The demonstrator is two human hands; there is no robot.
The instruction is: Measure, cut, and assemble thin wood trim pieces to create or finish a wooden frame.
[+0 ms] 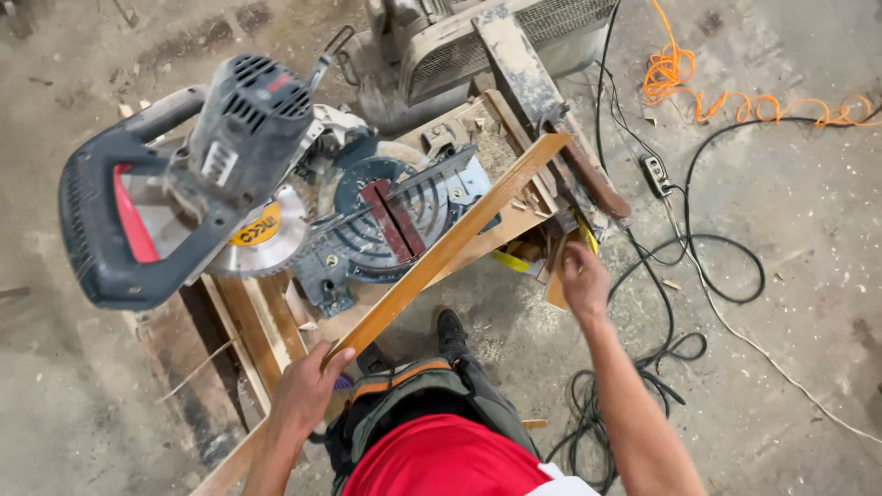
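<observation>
Left hand: the left hand point(308, 384) is closed around the near end of a long, flat orange-brown wooden strip point(447, 246).
Strip position: it runs diagonally up and to the right, lying across the round grey turntable point(390, 216) of the mitre saw.
Right hand: the right hand point(584, 278) reaches into a heap of short wooden offcuts point(542, 257) beside the saw base; the picture does not show whether its fingers grip anything.
Saw: the grey-and-black mitre saw head point(197, 174) is raised, its toothed blade point(262, 241) clear of the strip.
Floor: black cables point(684, 276) and an orange cord point(735, 101) lie on dusty concrete.
</observation>
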